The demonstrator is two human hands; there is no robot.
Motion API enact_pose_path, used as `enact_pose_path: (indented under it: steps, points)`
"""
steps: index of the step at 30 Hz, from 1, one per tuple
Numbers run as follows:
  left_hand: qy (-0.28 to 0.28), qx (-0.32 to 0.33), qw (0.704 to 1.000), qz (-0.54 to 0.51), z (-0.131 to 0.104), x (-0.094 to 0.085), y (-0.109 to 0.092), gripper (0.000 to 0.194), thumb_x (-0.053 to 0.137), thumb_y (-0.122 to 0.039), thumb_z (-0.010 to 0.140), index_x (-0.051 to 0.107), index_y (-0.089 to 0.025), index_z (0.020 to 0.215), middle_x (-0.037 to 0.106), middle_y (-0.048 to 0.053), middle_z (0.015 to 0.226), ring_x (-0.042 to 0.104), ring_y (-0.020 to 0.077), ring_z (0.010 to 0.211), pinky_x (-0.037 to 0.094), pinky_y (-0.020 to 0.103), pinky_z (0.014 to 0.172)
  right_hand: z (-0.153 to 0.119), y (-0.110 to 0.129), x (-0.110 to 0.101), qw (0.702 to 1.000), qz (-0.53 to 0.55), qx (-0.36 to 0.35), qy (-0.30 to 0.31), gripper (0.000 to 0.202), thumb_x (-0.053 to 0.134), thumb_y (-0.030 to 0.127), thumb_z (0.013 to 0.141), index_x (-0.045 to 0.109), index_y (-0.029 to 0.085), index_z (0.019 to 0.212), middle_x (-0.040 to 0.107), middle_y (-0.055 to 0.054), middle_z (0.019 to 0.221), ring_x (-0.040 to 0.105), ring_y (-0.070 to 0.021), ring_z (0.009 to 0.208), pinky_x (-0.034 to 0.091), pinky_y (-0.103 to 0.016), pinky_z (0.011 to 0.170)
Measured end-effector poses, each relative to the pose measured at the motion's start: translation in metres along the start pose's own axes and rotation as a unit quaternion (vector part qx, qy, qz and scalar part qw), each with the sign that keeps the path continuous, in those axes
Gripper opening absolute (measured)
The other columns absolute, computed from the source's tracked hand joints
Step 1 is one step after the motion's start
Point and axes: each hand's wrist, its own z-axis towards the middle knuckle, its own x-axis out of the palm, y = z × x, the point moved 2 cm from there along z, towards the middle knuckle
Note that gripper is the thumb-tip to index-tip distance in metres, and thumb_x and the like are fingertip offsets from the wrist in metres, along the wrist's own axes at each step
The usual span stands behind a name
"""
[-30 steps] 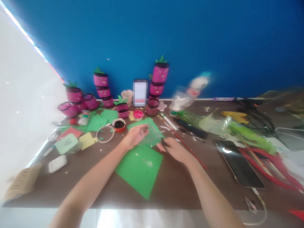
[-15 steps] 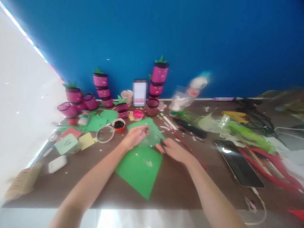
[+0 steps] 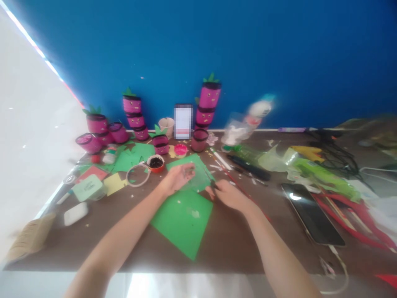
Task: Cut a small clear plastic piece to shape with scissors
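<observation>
Blue wall [image 3: 155, 49], dark brown tabletop [image 3: 229, 238], bright light [image 3: 149, 284] below

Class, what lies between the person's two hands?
In the head view, a clear sheet lies between the left hand and right hand, over green paper, with what look like scissors at its right side.

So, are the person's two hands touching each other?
Apart: the head view shows a plain gap between the left hand and the right hand, with a clear sheet in it.
</observation>
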Motion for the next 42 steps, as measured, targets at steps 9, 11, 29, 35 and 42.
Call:
enact_pose_path:
  steps: [9,11,29,35,42]
  points:
    - [0.008,-0.001,1.0,-0.002,0.001,0.002,0.001,0.046,0.078,-0.043,0.06,0.071,-0.009,0.089,0.069,0.01,0.088,0.062,0.0169,0.079,0.045,0.031,0.083,0.003,-0.004,-0.009,0.974,-0.132,-0.028,-0.182,0.044,0.044,0.054,0.079,0.042,0.018,0.054,0.042,0.002,0.052,0.038,-0.0114,0.055,0.03,-0.025,0.054]
    - [0.01,-0.001,1.0,-0.002,0.001,0.003,0.001,0.048,0.081,-0.042,0.056,0.071,-0.008,0.089,0.069,0.009,0.087,0.062,0.0167,0.079,0.045,0.03,0.083,0.001,-0.003,-0.006,0.977,-0.146,-0.049,-0.146,0.045,0.044,0.054,0.079,0.04,0.019,0.052,0.04,0.003,0.051,0.036,-0.0105,0.053,0.028,-0.024,0.053]
    - [0.008,0.014,0.999,0.034,-0.001,0.001,0.003,0.048,0.084,-0.039,0.052,0.072,-0.01,0.089,0.07,0.011,0.088,0.063,0.0176,0.082,0.045,0.033,0.087,-0.002,-0.001,-0.001,0.995,-0.086,-0.022,-0.05,0.045,0.046,0.056,0.08,0.054,0.018,0.058,0.051,0.0,0.054,0.046,-0.0147,0.056,0.035,-0.026,0.057]
    - [0.015,-0.002,1.0,0.01,-0.002,0.005,0.0,0.052,0.083,-0.042,0.051,0.071,-0.009,0.09,0.07,0.01,0.086,0.062,0.017,0.079,0.045,0.031,0.084,0.003,-0.003,0.0,0.992,-0.068,-0.016,-0.103,0.046,0.043,0.056,0.081,0.049,0.018,0.055,0.049,0.0,0.055,0.044,-0.0137,0.057,0.035,-0.026,0.058]
    - [0.014,-0.009,1.0,-0.001,-0.001,0.007,-0.001,0.045,0.081,-0.04,0.057,0.071,-0.01,0.089,0.069,0.009,0.087,0.061,0.0169,0.084,0.044,0.03,0.087,0.003,-0.005,-0.007,0.984,-0.024,0.006,-0.175,0.043,0.046,0.056,0.078,0.046,0.018,0.06,0.041,0.002,0.057,0.038,-0.0125,0.059,0.031,-0.025,0.055]
